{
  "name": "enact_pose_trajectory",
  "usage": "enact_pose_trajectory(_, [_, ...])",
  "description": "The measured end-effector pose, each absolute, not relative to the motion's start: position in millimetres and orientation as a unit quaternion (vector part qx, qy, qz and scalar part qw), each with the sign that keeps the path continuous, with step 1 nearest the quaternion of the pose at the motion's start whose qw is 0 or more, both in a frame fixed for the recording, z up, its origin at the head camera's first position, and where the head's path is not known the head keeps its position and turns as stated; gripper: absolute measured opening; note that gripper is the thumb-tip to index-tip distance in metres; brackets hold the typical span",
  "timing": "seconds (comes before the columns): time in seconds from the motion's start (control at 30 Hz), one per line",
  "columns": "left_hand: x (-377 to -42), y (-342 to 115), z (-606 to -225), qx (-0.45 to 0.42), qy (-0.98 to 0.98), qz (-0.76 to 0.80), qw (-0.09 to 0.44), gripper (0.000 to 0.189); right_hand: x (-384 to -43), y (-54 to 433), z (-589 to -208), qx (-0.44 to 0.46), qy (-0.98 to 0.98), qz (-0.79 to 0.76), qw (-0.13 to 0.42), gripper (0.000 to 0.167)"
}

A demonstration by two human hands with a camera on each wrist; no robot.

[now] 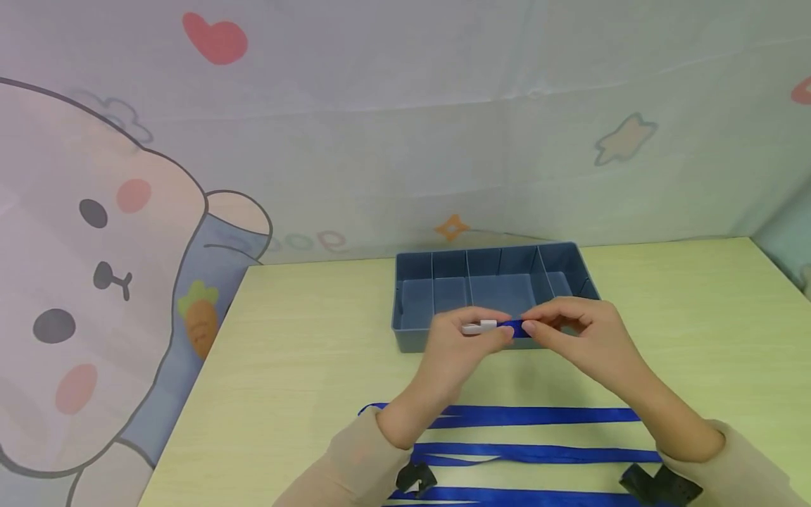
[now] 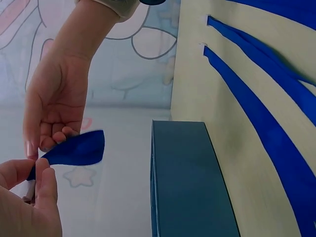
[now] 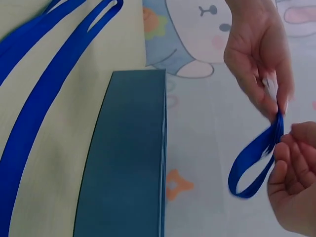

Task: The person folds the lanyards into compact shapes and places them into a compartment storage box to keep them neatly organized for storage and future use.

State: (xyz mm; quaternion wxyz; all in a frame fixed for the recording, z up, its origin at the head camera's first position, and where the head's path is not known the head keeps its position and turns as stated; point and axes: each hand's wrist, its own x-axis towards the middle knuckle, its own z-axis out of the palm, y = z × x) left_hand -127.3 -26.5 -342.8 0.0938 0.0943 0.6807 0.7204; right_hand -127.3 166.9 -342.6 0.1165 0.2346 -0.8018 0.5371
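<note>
Both hands hold a folded blue lanyard (image 1: 518,328) over the front edge of a grey-blue box. My left hand (image 1: 465,341) pinches it near its white clip end (image 1: 479,327), which sticks out between thumb and fingers. From the other side, my right hand (image 1: 583,338) pinches the blue strap with thumb and forefinger, close to the left fingertips. A short loop of strap (image 3: 247,160) hangs below the fingers in the right wrist view. Several more blue lanyards (image 1: 538,416) lie stretched side by side across the table in front of the arms.
The grey-blue divided box (image 1: 412,341) stands at the back of the pale wooden table (image 1: 304,338), its visible compartments bare. Behind it hangs a printed cloth (image 1: 380,155) with a cartoon bear. Black wrist devices (image 1: 416,479) show near both sleeves.
</note>
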Motion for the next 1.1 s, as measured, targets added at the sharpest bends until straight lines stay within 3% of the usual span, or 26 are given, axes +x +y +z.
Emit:
enact_pose_trajectory(0.17, [-132, -35, -345, 0.074, 0.674, 0.727, 0.109, 0.018, -139, 180, -356, 0.302, -0.768, 0.543, 0.156, 0.029])
enact_pose_trajectory(0.37, [-135, -41, -345, 0.059, 0.655, 0.742, 0.134, 0.020, -146, 191, -370, 0.326, -0.801, 0.497, 0.077, 0.047])
enact_pose_trajectory(0.63, [-139, -46, -343, 0.039, 0.617, 0.767, 0.170, 0.023, -150, 195, -374, 0.350, -0.762, 0.544, -0.004, 0.027])
enact_pose_trajectory(0.93, [-143, -47, -349, -0.003, 0.596, 0.772, 0.223, 0.025, -152, 200, -373, 0.437, -0.622, 0.647, -0.058, 0.032])
enact_pose_trajectory(1.1, [-145, -46, -355, -0.003, 0.587, 0.767, 0.258, 0.027, -155, 197, -371, 0.497, -0.534, 0.679, -0.077, 0.020])
